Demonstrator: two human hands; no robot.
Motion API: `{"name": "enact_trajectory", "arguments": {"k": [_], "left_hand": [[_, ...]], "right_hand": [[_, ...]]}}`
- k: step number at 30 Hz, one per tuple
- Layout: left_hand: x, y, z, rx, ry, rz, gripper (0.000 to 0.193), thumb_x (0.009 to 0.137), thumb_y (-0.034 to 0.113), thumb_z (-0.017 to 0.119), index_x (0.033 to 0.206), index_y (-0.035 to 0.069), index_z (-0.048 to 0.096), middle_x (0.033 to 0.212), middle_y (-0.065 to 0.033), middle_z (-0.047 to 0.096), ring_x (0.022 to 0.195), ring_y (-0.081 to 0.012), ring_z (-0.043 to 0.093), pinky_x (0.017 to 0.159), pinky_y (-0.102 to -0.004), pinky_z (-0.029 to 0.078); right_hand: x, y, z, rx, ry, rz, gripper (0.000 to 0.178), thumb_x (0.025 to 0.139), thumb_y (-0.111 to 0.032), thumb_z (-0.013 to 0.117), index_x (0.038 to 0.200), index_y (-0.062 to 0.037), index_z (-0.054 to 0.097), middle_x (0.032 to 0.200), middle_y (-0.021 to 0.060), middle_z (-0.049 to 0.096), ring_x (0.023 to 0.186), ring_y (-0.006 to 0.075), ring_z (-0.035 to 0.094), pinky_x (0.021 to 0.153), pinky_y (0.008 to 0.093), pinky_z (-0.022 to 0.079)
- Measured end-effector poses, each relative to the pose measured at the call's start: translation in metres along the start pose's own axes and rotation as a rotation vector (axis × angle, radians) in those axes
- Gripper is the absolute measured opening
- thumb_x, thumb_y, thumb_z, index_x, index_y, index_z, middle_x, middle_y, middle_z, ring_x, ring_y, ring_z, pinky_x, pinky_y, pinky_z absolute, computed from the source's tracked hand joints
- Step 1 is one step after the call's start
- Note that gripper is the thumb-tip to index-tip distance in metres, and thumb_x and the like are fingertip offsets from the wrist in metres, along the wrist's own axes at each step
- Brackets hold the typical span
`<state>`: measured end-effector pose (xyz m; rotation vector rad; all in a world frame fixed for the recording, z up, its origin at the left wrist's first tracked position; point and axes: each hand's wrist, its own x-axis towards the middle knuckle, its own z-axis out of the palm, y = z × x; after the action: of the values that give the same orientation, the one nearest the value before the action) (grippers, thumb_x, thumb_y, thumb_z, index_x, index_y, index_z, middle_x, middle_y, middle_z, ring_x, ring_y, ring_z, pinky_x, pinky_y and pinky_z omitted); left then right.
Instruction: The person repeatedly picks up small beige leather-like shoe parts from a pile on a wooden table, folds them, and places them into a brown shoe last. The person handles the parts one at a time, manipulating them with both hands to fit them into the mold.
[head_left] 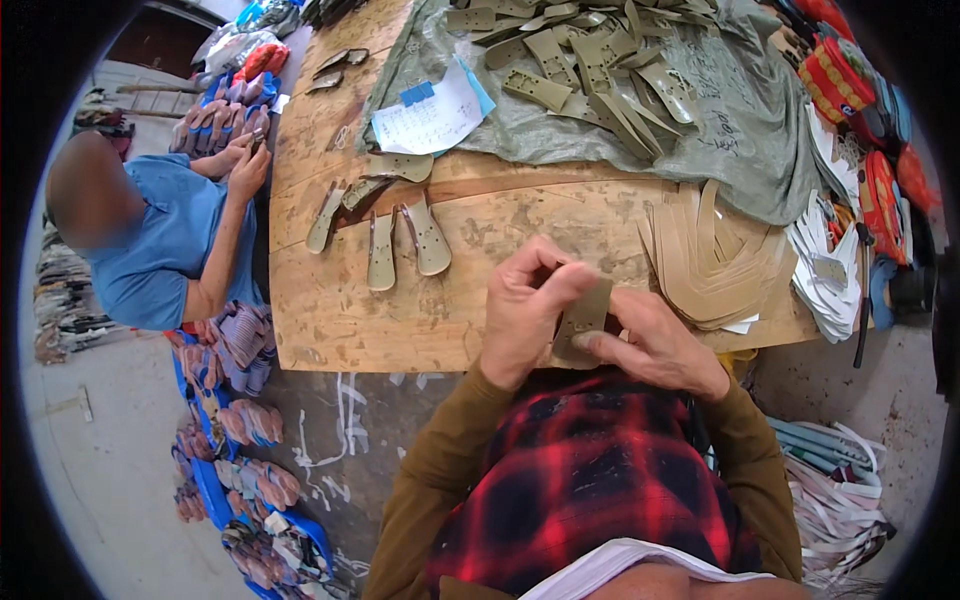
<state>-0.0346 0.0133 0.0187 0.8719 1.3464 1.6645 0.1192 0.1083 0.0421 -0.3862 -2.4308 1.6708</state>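
Wooden table point(335, 320) with grey-green sheet point(760, 130), olive perforated pieces point(431, 247), curved tan strips point(690, 268).

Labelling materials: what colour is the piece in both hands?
The held piece is olive-tan, best seen in the head view.

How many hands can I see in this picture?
4: the wearer's left hand and right hand, both on an olive piece; a co-worker's nearer hand and farther hand, at upper left.

olive piece point(590, 311) partly hidden by hands point(523, 312) point(658, 345)
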Motion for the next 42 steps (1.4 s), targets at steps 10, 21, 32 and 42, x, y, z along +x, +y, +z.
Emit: {"name": "enact_trajectory", "arguments": {"k": [10, 21, 32, 42], "left_hand": [[-0.024, -0.012, -0.022, 0.078, -0.282, -0.434, 0.030, 0.101, 0.025, 0.053, 0.113, -0.001, 0.062, 0.089, -0.0021, 0.065, 0.078, -0.0095, 0.061, 0.065, -0.0288, 0.050], [-0.016, 0.005, -0.023, 0.749, -0.207, 0.332, 0.042, 0.082, -0.001, 0.066, 0.123, 0.005, 0.061, 0.113, -0.0177, 0.066, 0.092, -0.0266, 0.069, 0.076, -0.0347, 0.055], [-0.030, -0.023, -0.028, 0.624, -0.077, 0.599, 0.030, 0.083, -0.005, 0.063, 0.112, 0.002, 0.054, 0.119, -0.0219, 0.063, 0.106, -0.0364, 0.064, 0.086, -0.0389, 0.055], [-0.037, -0.039, -0.023, 0.841, 0.010, 0.537, 0.039, 0.076, -0.010, 0.065, 0.110, 0.004, 0.052, 0.119, -0.0201, 0.061, 0.101, -0.0368, 0.064, 0.081, -0.0389, 0.055]], "right_hand": [[0.001, 0.013, 0.006, -0.148, 0.079, -0.044, 0.031, 0.086, -0.009, 0.064, 0.113, -0.0002, 0.053, 0.093, 0.0186, 0.059, 0.086, 0.0399, 0.058, 0.075, 0.0459, 0.048], [0.008, 0.019, 0.018, -0.604, 0.332, -0.325, 0.057, 0.076, -0.018, 0.077, 0.124, -0.0024, 0.052, 0.107, 0.0152, 0.061, 0.097, 0.0344, 0.061, 0.084, 0.0406, 0.050], [0.010, 0.039, 0.012, 0.594, 0.220, 0.211, 0.028, 0.097, -0.016, 0.060, 0.116, 0.0045, 0.064, 0.109, 0.0056, 0.067, 0.098, 0.0113, 0.059, 0.085, 0.0269, 0.048], [0.015, 0.021, 0.037, 0.062, 0.578, 0.030, 0.015, 0.095, -0.010, 0.061, 0.101, 0.0025, 0.066, 0.075, 0.0140, 0.063, 0.063, 0.0139, 0.057, 0.060, 0.0289, 0.046]]}}
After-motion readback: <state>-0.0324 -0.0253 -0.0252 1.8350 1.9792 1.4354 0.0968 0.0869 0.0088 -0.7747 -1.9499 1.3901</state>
